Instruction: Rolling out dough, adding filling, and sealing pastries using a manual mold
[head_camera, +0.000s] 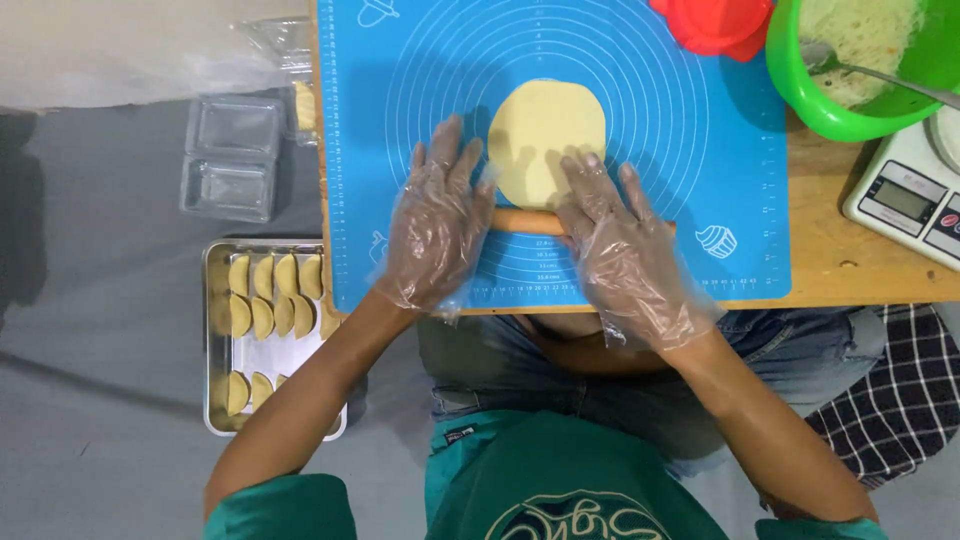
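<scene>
Both forearms reach forward from near to far, bare below short green sleeves. The left hand (437, 218) lies palm down, fingers spread and extended. The right hand (622, 250) lies flat likewise, fingers fanned. Both wear loose clear plastic gloves.

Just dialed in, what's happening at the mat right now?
A person in clear plastic gloves has the left hand and right hand flat on a wooden rolling pin at the near edge of a flattened dough round on the blue mat. A tray of folded pastries sits lower left.
</scene>
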